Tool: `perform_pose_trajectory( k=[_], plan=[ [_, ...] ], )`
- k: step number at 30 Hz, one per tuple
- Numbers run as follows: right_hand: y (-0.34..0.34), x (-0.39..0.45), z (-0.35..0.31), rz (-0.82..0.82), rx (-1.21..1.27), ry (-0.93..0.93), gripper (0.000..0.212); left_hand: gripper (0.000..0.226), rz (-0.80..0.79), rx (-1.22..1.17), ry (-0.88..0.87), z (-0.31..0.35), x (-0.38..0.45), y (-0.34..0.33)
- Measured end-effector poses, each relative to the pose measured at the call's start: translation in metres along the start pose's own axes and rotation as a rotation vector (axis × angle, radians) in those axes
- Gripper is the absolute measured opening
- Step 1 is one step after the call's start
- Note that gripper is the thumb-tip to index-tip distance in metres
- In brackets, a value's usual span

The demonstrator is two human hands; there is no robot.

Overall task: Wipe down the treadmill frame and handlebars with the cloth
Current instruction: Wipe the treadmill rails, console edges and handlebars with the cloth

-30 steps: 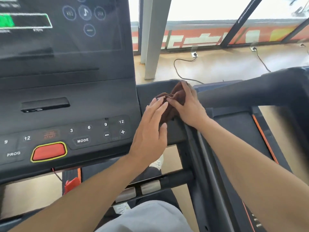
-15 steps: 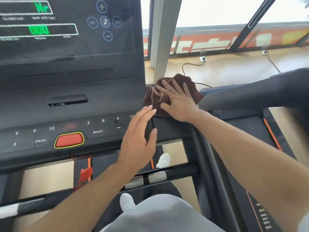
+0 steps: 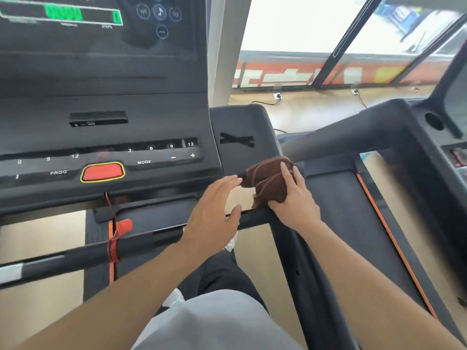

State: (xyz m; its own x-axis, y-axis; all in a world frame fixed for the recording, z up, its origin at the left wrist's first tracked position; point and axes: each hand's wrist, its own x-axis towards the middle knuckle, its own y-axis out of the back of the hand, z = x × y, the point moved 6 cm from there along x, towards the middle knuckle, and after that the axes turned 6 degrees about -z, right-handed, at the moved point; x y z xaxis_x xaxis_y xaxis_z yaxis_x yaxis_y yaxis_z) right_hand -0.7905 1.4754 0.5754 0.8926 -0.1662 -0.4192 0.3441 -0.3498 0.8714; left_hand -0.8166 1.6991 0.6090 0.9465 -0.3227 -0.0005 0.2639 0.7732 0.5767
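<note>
Cloth [image 3: 269, 181] sits bunched under your right hand [image 3: 294, 198], fingers curled gripping it beside the console [image 3: 101, 122]; left hand [image 3: 214, 210] hovers, fingers straight together.

The cloth [image 3: 269, 181] is brown, soft and a little fuzzy, with a stitched seam, and it looks matt. The console [image 3: 106, 107] is dark plastic; its upper screen [image 3: 96, 24] is glossy and shows reflections, the lower panel is more satin. The stop button [image 3: 102, 172] looks like smooth red plastic. The handlebar [image 3: 255, 216] is matt black. The floor [image 3: 316, 109] looks like smooth light wood.
</note>
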Motion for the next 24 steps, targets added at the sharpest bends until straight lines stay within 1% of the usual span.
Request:
perform_pose_trajectory(
  k=[3,5,10,13,15,19,22,24],
  plan=[
    [-0.003,-0.001,0.009,-0.093,0.044,-0.075,0.102,0.053,0.011,-0.013,-0.004,-0.004,-0.012,-0.001],
    [0.0,0.0,0.006,-0.112,0.036,-0.128,0.104,0.053,0.029,-0.034,0.018,-0.009,-0.02,0.001],
    [0.001,0.02,-0.025,0.059,-0.061,-0.235,0.118,0.051,0.046,-0.037,0.021,-0.016,-0.038,0.002],
    [0.005,0.03,-0.034,0.158,-0.061,-0.19,0.119,0.051,0.049,-0.013,0.033,-0.02,-0.046,0.005],
    [0.01,0.034,-0.036,0.174,-0.066,-0.128,0.114,0.051,0.065,-0.004,0.044,-0.023,-0.051,0.01],
    [0.011,0.031,-0.026,0.118,-0.001,-0.039,0.097,0.052,0.094,-0.022,0.1,-0.029,-0.061,0.01],
    [0.014,0.021,-0.012,0.096,0.233,0.086,0.073,0.052,0.062,-0.045,0.141,-0.026,-0.07,-0.005],
    [0.013,0.009,0.003,0.045,0.407,0.187,0.06,0.051,0.027,-0.052,0.158,-0.02,-0.075,-0.019]
  ],
)
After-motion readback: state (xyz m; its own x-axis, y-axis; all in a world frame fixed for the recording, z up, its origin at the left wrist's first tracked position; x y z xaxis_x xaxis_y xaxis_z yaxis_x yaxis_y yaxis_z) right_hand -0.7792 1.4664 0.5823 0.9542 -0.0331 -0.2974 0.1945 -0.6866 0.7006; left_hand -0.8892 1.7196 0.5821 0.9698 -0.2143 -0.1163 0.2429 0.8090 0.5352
